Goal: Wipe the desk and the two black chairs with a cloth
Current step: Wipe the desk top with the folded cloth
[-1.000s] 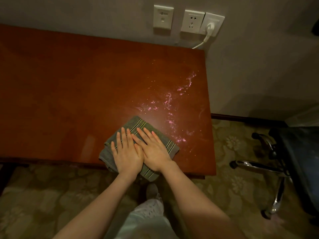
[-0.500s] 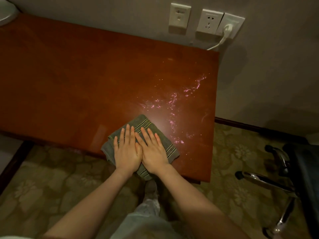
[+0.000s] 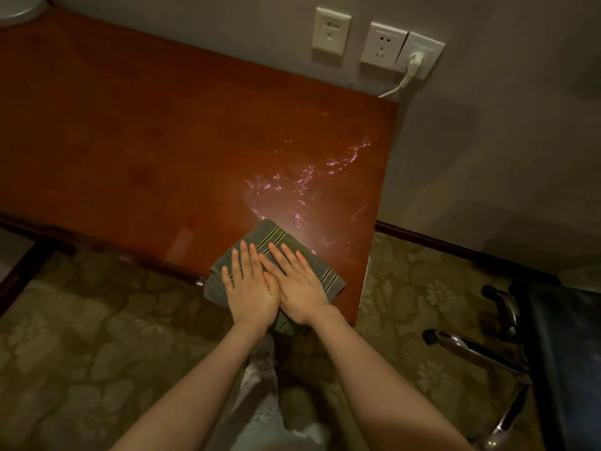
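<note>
Item 1, left grip [image 3: 252, 288]: I logged it flat and wide, fingers straight and close together, palm pressed down on the cloth [image 3: 271, 234]. It clasped nothing.

Item 2, right grip [image 3: 300, 284]: likewise flat and wide, fingers straight. It pressed on the same cloth just beside the left grip, and the two touched along their inner edges.

Item 3, cloth: grey-green and folded, with yellow and dark stripes. I found it under both palms at the near edge of the bench [image 3: 162, 141], towards its right end, with its near fold hanging over that edge.

Item 4, bench: reddish-brown with a glossy top, set against the wall. I noted glinting droplets [image 3: 302, 183] just beyond the cloth, trailing towards the far right corner. A pale object [image 3: 19, 8] sat at the far left corner, cut by the frame, and I could not tell what it was.

Item 5, black chair [image 3: 566, 353]: on the carpet [image 3: 81, 353] to the right, apart from the bench and partly out of frame, with a chrome tube [image 3: 471, 348] on its bench side.

Item 6, wall fittings: a white switch plate [image 3: 331, 34] and a white socket [image 3: 383, 45]. A white plug [image 3: 414, 60] sat in the rightmost plate, and its cable [image 3: 395, 89] dropped behind the bench.

Item 7, carpet: olive, with a floral pattern.
</note>
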Demonstrator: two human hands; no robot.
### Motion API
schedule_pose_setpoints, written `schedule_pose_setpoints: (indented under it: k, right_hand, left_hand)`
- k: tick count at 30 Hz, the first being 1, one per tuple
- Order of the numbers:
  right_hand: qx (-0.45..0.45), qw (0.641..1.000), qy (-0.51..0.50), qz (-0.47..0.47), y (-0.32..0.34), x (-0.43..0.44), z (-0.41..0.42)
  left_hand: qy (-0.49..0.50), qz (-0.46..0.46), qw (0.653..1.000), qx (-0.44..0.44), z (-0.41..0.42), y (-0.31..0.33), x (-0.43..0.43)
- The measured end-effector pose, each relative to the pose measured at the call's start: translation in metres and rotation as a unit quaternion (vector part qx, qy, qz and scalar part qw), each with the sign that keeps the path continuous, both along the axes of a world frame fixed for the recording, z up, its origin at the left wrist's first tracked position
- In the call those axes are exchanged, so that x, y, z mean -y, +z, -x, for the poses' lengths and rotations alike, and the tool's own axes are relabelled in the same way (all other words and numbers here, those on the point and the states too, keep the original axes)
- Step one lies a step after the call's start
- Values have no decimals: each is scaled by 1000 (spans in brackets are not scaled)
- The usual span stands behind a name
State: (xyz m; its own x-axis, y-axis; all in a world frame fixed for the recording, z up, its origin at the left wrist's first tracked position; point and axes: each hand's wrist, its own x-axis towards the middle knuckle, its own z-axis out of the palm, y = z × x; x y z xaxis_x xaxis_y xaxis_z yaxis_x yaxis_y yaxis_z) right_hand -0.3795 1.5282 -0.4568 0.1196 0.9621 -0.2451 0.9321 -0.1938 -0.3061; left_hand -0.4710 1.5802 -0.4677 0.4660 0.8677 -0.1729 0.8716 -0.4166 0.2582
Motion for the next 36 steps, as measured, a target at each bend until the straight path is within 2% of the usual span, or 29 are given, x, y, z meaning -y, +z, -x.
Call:
schedule_pose_setpoints:
  k: [6,20,29,36]
  right_hand:
    - [-15,1000,-18,-12,-2,10,-27]
    - [-7,988,-153,-19,-5,29,-111]
    - [-79,975,-207,-10,-6,38,-170]
    - [-108,970,-218,-7,-13,43,-189]
  left_hand:
    - [-1,32,999,-27,-29,9,9]
    - [-125,71,989,-40,-129,16,6]
    - [-175,56,981,-59,-197,18,8]
    - [-210,65,972,-81,-216,21,5]
